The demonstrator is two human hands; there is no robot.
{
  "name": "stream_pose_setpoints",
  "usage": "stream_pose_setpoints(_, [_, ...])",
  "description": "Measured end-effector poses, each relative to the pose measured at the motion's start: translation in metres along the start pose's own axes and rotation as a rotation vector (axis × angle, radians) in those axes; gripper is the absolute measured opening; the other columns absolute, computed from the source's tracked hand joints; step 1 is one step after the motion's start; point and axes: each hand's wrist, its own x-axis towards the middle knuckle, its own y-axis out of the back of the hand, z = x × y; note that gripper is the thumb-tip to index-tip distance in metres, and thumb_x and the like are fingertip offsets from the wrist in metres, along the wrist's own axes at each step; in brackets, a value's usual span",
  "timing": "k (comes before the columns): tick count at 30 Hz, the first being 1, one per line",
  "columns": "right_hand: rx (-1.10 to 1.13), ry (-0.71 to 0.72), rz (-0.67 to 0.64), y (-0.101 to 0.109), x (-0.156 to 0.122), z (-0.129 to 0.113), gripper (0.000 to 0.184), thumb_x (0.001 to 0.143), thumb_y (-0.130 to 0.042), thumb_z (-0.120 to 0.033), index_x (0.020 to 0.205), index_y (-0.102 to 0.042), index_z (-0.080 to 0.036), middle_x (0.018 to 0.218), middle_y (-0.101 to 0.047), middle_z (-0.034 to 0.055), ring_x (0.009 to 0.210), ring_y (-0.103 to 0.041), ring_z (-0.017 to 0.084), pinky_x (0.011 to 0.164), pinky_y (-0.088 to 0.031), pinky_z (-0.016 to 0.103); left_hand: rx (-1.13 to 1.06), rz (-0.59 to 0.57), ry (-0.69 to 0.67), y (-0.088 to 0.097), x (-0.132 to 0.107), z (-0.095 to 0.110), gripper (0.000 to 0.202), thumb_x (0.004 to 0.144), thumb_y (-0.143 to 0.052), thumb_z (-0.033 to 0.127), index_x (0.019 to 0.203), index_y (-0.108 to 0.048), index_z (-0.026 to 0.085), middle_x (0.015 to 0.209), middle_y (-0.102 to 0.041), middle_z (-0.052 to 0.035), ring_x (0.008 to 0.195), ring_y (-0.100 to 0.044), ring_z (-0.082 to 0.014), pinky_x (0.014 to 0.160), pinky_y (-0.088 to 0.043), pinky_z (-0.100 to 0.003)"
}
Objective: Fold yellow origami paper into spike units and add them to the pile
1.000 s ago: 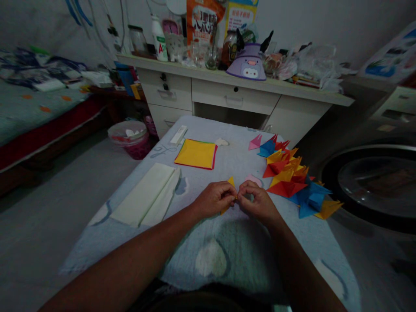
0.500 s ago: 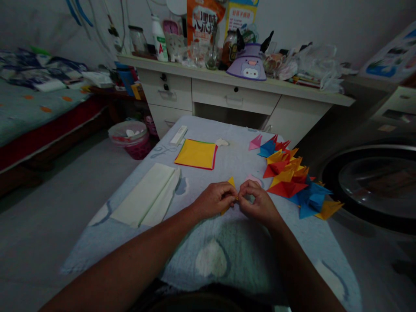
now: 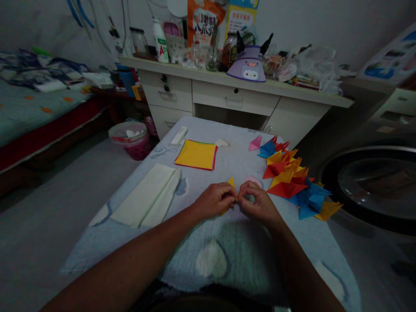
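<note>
My left hand (image 3: 214, 200) and my right hand (image 3: 258, 202) meet over the middle of the cloth-covered table (image 3: 227, 255). Both pinch a small folded yellow paper piece (image 3: 231, 183), whose tip pokes up between the fingers; most of it is hidden by the hands. A pink paper piece (image 3: 252, 178) lies just behind my right hand. To the right sits a heap of folded paper pieces (image 3: 292, 177) in red, yellow, orange and blue. A stack of square coloured sheets (image 3: 196, 154), yellow on top, lies farther back.
A folded cream cloth (image 3: 147, 195) lies at the table's left. A small white box (image 3: 179, 135) sits at the back left. Behind stands a cluttered white desk (image 3: 234, 93). A pink bin (image 3: 130, 138) is on the floor, a bed (image 3: 35, 108) at left, a washing machine drum (image 3: 373, 182) at right.
</note>
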Motion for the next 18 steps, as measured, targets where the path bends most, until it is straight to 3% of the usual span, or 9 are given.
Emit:
stream_pose_setpoints(12, [-0.042, 0.023, 0.019, -0.0026, 0.0004, 0.0046, 0.009, 0.073, -0.060, -0.017, 0.065, -0.060, -0.022, 0.076, -0.059, 0.0022, 0.079, -0.055, 0.019, 0.076, -0.041, 0.034, -0.173, -0.012, 0.068, -0.0012, -0.0009, -0.0039, 0.006, 0.080, -0.059, 0.017, 0.081, -0.064, 0.013, 0.074, -0.062, -0.0009, 0.065, -0.062, -0.0106, 0.061, -0.047, -0.022])
stream_pose_setpoints(18, [-0.047, 0.021, 0.003, -0.0026, 0.0011, 0.0057, 0.008, 0.072, -0.060, -0.017, 0.066, -0.060, -0.021, 0.076, -0.059, 0.0021, 0.079, -0.055, 0.019, 0.077, -0.040, 0.034, -0.118, -0.001, 0.087, 0.0000, -0.0015, -0.0006, 0.009, 0.080, -0.061, 0.021, 0.080, -0.064, 0.012, 0.069, -0.061, -0.0006, 0.060, -0.058, -0.0097, 0.056, -0.043, -0.020])
